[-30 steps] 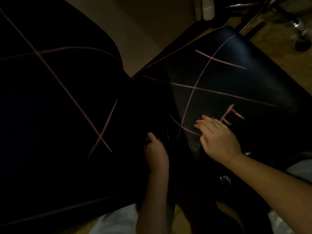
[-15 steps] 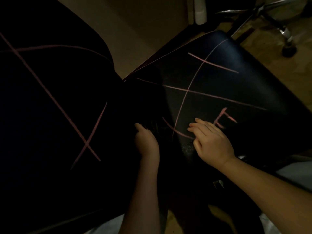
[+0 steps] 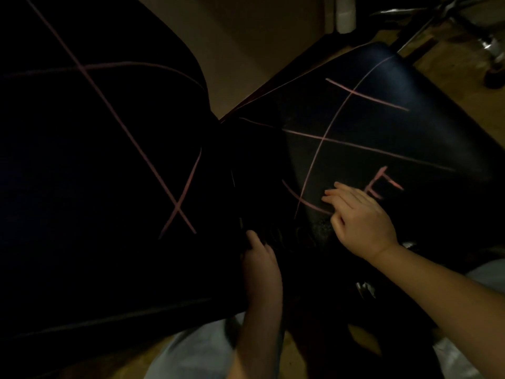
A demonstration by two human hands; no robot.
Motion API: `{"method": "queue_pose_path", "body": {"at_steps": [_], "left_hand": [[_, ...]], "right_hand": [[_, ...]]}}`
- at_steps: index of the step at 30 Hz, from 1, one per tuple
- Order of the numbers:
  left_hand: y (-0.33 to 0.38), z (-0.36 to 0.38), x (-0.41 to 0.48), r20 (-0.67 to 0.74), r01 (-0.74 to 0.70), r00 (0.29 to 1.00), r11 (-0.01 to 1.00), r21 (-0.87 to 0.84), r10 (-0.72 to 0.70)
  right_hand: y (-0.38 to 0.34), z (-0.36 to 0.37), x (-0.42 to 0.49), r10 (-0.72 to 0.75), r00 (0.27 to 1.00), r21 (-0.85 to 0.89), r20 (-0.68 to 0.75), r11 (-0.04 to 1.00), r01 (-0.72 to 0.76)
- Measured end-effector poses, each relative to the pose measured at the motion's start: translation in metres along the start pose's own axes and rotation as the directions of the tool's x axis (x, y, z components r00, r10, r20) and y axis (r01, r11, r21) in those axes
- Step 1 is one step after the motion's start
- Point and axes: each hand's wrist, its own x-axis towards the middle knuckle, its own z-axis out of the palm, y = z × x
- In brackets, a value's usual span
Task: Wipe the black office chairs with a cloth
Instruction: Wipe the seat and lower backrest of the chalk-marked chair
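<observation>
Two black office chairs fill the dim view, both crossed with pink chalk lines. One padded surface (image 3: 95, 173) takes up the left side, and the other (image 3: 396, 127) lies to the right. My right hand (image 3: 360, 217) rests on the right surface with its fingers straight, the tips beside a pink curved stroke and an E-shaped mark (image 3: 382, 184). My left hand (image 3: 259, 258) reaches into the dark gap between the two surfaces with its thumb up. Its fingers are lost in shadow. A grainy dark patch (image 3: 314, 231) lies just left of my right hand; I cannot tell whether it is a cloth.
A chrome chair base with a castor (image 3: 489, 47) stands on the wooden floor at the top right. A pale wall (image 3: 259, 36) and a white post (image 3: 345, 12) are at the top centre. My light trousers (image 3: 196, 348) show at the bottom.
My left hand edged forward into the gap, then drew back slightly towards me. My right hand stays on the same spot beside the E mark. The view shifted a little.
</observation>
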Motion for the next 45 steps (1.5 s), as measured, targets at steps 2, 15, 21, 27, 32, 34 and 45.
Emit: {"method": "queue_pose_path", "body": {"at_steps": [2, 15, 21, 27, 32, 34, 45], "left_hand": [[-0.007, 0.004, -0.023, 0.012, -0.001, 1.000, 1.000, 0.016, 0.001], [0.049, 0.018, 0.090, -0.201, -0.080, 0.978, 0.987, -0.140, 0.050], [0.033, 0.015, 0.078, -0.225, -0.135, 0.969, 0.982, -0.129, 0.104], [-0.008, 0.025, -0.013, -0.126, -0.076, 0.989, 0.997, -0.031, 0.072], [-0.018, 0.033, -0.057, -0.048, -0.053, 0.998, 0.998, -0.024, 0.052], [-0.013, 0.035, -0.048, -0.091, -0.053, 0.995, 0.998, -0.030, 0.050], [0.059, 0.024, 0.119, -0.231, -0.124, 0.969, 0.977, -0.171, 0.082]], "right_hand": [[0.001, 0.001, 0.000, 0.000, 1.000, 0.000, -0.002, 1.000, 0.000], [0.001, 0.000, 0.002, -0.002, 1.000, 0.008, -0.017, 1.000, 0.002], [0.001, 0.001, 0.001, 0.006, 1.000, 0.014, -0.008, 1.000, -0.006], [0.000, 0.001, 0.001, -0.002, 1.000, 0.009, -0.010, 1.000, 0.002], [0.000, 0.000, 0.001, 0.014, 1.000, 0.002, -0.013, 1.000, -0.014], [0.000, -0.001, 0.001, 0.016, 1.000, -0.001, -0.013, 1.000, -0.016], [0.002, 0.000, 0.004, 0.007, 1.000, 0.009, -0.005, 1.000, -0.007]]}}
